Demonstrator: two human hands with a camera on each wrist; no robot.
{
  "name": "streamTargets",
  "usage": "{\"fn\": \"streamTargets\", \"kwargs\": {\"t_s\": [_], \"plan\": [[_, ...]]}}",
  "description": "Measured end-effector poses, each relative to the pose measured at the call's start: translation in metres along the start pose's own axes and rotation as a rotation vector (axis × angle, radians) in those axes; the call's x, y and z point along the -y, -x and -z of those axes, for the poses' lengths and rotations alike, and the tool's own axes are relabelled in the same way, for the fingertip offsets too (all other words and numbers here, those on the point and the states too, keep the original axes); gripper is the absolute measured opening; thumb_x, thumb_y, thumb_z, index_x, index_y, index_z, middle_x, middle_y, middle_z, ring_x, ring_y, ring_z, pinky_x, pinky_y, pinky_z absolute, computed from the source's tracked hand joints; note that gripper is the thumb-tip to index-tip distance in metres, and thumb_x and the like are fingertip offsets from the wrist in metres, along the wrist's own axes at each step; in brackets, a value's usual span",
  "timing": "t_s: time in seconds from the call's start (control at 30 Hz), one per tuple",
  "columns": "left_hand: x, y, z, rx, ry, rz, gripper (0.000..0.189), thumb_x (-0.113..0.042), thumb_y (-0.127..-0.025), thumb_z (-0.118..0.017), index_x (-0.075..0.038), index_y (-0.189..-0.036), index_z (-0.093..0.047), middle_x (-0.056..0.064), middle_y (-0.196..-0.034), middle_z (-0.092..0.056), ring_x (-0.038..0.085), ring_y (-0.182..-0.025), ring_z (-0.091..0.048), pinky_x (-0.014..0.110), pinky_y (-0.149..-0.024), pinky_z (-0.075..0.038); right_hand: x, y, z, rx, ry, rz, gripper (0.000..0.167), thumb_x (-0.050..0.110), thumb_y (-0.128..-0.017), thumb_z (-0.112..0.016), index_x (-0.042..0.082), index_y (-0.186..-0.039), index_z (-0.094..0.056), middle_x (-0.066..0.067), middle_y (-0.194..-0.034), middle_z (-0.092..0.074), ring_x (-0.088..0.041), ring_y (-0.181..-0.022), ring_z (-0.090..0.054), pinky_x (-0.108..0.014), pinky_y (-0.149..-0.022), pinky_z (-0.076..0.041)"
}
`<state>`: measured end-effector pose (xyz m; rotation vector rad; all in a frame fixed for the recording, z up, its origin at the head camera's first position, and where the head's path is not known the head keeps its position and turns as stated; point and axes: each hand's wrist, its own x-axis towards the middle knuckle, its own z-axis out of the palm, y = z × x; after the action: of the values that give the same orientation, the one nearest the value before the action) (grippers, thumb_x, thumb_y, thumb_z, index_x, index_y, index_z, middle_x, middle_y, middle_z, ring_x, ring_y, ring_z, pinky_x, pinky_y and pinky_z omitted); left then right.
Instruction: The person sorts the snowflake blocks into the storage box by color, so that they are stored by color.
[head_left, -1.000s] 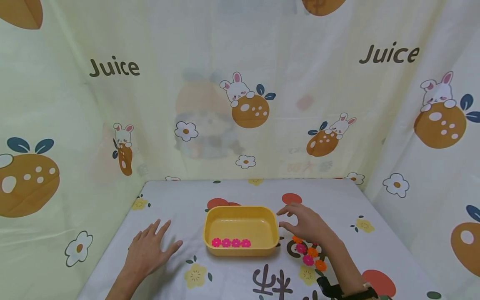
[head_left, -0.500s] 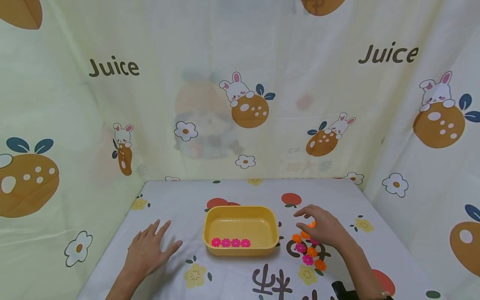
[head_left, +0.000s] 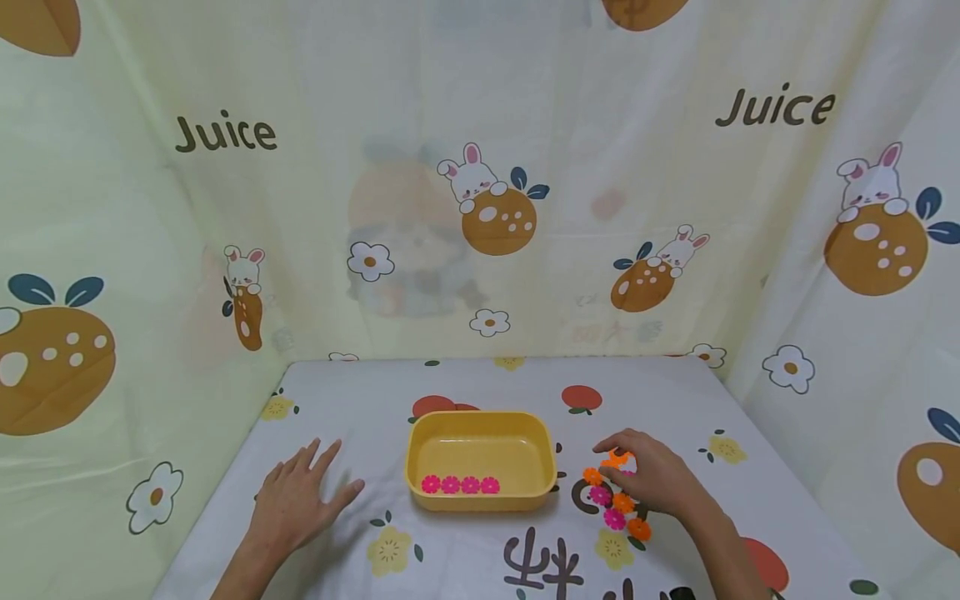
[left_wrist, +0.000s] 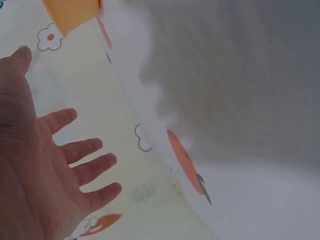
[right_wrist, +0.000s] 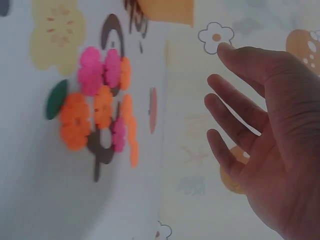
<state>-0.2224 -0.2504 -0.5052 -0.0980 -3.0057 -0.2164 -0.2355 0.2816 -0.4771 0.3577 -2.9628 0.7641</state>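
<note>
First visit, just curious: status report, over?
Right grip empty above pink-and-orange flower pieces. Left grip empty beside yellow tray. Four pink flowers in tray. No obstruction seen.

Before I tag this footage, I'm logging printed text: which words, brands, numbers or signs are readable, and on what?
"Juice": backdrop, upper left in the head view.
"Juice": backdrop, upper right.
Dark strokes on the tablecloth, some covered or cut off: I can't read them surely.
Faint marks on the backdrop: too pale to read.
I see no text on the yellow tray or flower pieces.
</note>
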Motion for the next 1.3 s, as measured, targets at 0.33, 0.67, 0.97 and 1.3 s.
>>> {"fn": "streamTargets", "kwargs": {"t_s": [0.33, 0.67, 0.97, 1.3], "plan": [[-0.001, 0.000, 0.001, 0.010, 0.003, 0.002, 0.091, -0.076, -0.097, -0.057, -0.012, -0.161, -0.051, 0.032, -0.161, -0.046, 0.056, -0.143, -0.048, 0.076, -0.118, -0.034, -0.009, 0.024, -0.014, 0.045, -0.035, -0.057, 0.030, 0.018, -0.089, -0.090, 0.019, -0.116, -0.079, 0.002, -0.114, -0.075, -0.023, -0.103, -0.068, -0.043, -0.083, -0.062], [0.001, 0.001, -0.003, -0.026, 0.003, -0.020, 0.089, -0.076, -0.098, -0.058, -0.012, -0.160, -0.052, 0.031, -0.160, -0.048, 0.054, -0.142, -0.050, 0.074, -0.116, -0.038, -0.023, 0.030, -0.040, 0.142, -0.034, -0.084, 0.033, 0.020, -0.081, -0.096, 0.026, -0.108, -0.078, 0.013, -0.101, -0.070, -0.013, -0.095, -0.062, -0.040, -0.087, -0.060], [0.000, 0.002, -0.005, -0.010, 0.002, -0.012, 0.089, -0.075, -0.098, -0.059, -0.011, -0.159, -0.053, 0.032, -0.159, -0.048, 0.055, -0.142, -0.049, 0.073, -0.116, -0.037, -0.030, 0.031, -0.049, 0.148, -0.045, -0.126, 0.032, 0.019, -0.080, -0.096, 0.024, -0.107, -0.079, 0.011, -0.101, -0.071, -0.014, -0.097, -0.063, -0.043, -0.089, -0.062], [0.001, 0.005, -0.006, -0.036, 0.016, -0.025, 0.088, -0.074, -0.098, -0.060, -0.012, -0.160, -0.053, 0.031, -0.159, -0.049, 0.052, -0.142, -0.051, 0.069, -0.118, -0.040, -0.028, 0.031, -0.050, 0.139, -0.044, -0.149, 0.029, 0.014, -0.081, -0.094, 0.023, -0.104, -0.079, 0.010, -0.102, -0.072, -0.015, -0.098, -0.062, -0.046, -0.093, -0.063]]}}
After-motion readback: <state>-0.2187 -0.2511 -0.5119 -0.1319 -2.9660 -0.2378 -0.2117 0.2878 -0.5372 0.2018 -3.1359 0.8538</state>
